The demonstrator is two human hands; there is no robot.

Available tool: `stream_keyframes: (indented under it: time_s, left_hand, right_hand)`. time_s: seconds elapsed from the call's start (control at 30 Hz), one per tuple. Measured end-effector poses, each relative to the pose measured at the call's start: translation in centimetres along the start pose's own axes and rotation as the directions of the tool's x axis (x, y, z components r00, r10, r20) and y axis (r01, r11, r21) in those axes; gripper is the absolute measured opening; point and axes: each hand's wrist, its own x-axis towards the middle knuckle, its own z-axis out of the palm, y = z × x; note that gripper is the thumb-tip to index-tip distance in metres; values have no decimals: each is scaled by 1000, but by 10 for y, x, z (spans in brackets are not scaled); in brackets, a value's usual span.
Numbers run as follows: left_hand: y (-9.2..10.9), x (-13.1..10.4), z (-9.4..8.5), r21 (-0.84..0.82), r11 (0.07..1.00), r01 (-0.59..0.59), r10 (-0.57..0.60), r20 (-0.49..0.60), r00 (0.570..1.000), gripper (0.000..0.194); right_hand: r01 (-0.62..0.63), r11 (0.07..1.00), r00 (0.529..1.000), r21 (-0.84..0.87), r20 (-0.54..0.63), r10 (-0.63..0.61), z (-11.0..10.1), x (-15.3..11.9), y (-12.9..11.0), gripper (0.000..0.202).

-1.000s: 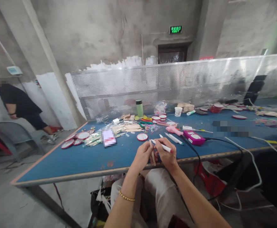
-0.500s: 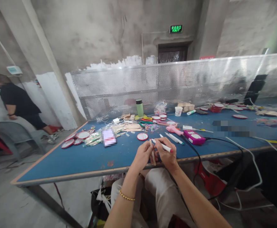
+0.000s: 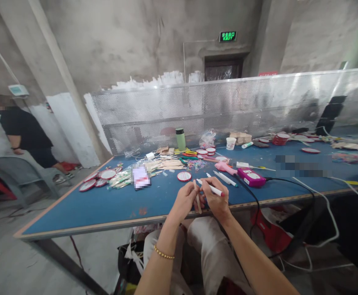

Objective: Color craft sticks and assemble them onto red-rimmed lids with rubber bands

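Observation:
My left hand point(image 3: 185, 200) is closed around a flat wooden craft stick point(image 3: 198, 199), which stands nearly upright at the table's front edge. In my right hand point(image 3: 216, 203) is a white marker with a red end point(image 3: 214, 190). Its other end points left, close to the stick's upper part; whether the tip touches the wood I cannot tell. Just beyond my hands lies a round white disc with a red rim point(image 3: 184, 176). Several white markers point(image 3: 226, 178) rest to the right of it, one with a teal end.
On the blue table point(image 3: 83, 213) are a pile of wooden sticks point(image 3: 171, 164), a green bottle point(image 3: 180, 139), a paper cup point(image 3: 231, 143), a pink glue gun point(image 3: 225, 167) and a purple box point(image 3: 251, 178) with a black cable. A perforated metal screen point(image 3: 166, 110) stands behind. A person point(image 3: 25, 133) is at far left.
My hands, the stick and the marker stay almost in place; the marker shifts only very slightly. The person at far left has moved a little.

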Motion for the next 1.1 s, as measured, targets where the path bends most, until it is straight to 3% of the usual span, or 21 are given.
stream_keyframes:
  time_s: [0.37, 1.1]
  left_hand:
    - [1, 0, 1, 12, 1000, -4, 4, -11, 1000, 44]
    - [2, 0, 1, -3, 1000, 9, -9, -9, 1000, 42]
  right_hand:
    - [24, 1000, 998, 11, 52, -25, 0, 0, 1, 20]
    - [22, 1000, 1000, 4, -15, -22, 1, 0, 4, 20]
